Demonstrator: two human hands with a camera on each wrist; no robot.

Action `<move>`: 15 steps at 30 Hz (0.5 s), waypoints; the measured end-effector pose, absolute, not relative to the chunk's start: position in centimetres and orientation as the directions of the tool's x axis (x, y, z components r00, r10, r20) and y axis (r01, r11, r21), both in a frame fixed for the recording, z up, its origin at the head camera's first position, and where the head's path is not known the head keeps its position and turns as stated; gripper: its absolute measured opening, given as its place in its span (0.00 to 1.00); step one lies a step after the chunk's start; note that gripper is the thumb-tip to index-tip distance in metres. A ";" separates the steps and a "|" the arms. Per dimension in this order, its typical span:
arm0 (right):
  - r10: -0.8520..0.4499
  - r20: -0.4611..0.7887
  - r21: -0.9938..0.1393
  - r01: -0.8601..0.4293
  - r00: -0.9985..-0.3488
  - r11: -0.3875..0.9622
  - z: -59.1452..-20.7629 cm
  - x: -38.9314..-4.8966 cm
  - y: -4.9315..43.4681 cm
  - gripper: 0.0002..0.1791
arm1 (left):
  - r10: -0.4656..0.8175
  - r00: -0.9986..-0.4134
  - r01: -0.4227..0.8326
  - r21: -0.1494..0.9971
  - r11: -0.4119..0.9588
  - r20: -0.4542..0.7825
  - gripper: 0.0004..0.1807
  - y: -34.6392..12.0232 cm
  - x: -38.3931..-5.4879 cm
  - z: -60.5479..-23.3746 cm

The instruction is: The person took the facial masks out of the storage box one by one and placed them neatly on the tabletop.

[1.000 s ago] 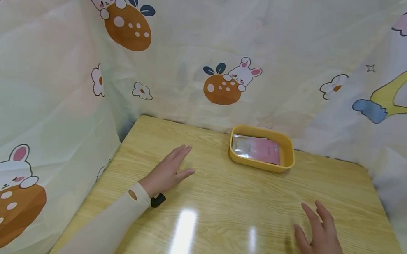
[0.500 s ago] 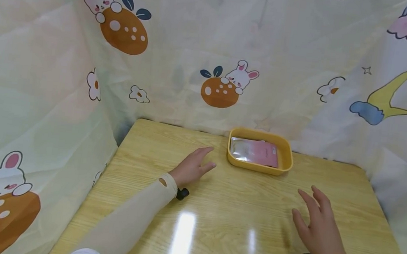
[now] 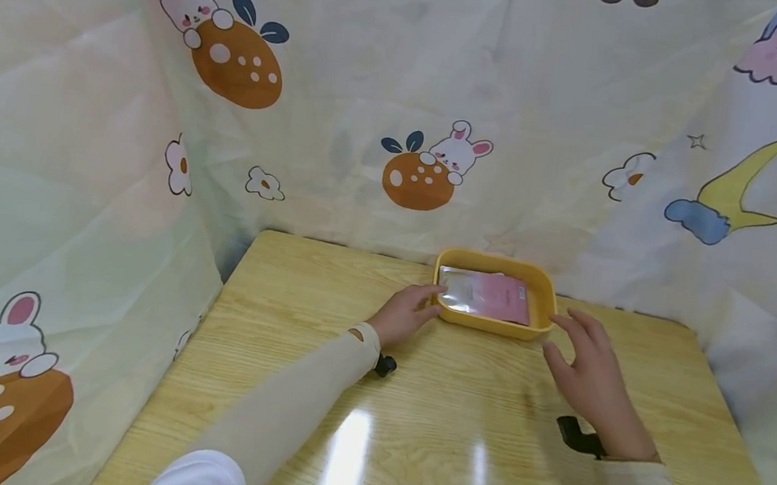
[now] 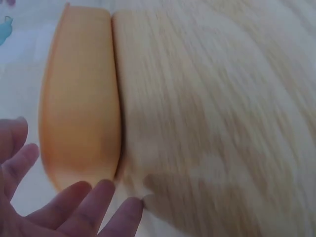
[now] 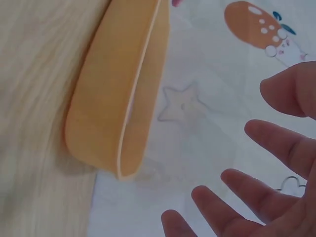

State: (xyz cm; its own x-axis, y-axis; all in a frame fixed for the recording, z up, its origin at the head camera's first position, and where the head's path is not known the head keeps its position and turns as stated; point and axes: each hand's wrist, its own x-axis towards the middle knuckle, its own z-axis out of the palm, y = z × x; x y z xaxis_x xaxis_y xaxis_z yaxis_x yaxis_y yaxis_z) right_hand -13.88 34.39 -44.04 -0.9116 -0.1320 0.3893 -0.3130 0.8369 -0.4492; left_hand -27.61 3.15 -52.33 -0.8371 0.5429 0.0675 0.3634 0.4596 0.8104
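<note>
A yellow oblong plastic tray stands at the back of the wooden table. Flat packets, one pink and silvery, lie inside it. My left hand is at the tray's left end, its fingers spread and slightly bent. Whether those fingertips touch the wall I cannot tell. My right hand hovers by the right end, fingers apart and loosely bent, holding nothing. In the left wrist view the tray shows its long side just beyond the fingers. The right wrist view shows the tray apart from the right fingertips.
The wooden table has glare streaks near the front. A printed cloth with rabbits and flowers hangs right behind the table's back edge and along the left side.
My left hand has moved right and forward across the table to the tray's left end. My right hand has moved forward to near its right end. The tray stays put.
</note>
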 end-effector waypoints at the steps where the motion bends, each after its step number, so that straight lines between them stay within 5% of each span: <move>1: -0.128 0.359 -0.474 -0.299 -0.925 0.828 -43.8 -14.9 34.3 0.24 | 0.534 -0.842 0.365 0.809 0.461 0.075 0.27 3.4 -27.7 -52.5; 9: -0.074 -0.028 -0.805 -0.022 -0.997 0.593 -43.2 -22.5 33.7 0.26 | 0.477 -0.866 0.416 0.743 0.525 0.148 0.12 5.3 -28.4 -53.7; 15: -0.078 -0.154 -0.816 0.082 -0.985 0.572 -43.9 -26.2 33.5 0.24 | 0.469 -0.873 0.408 0.731 0.547 0.136 0.12 5.5 -28.3 -53.6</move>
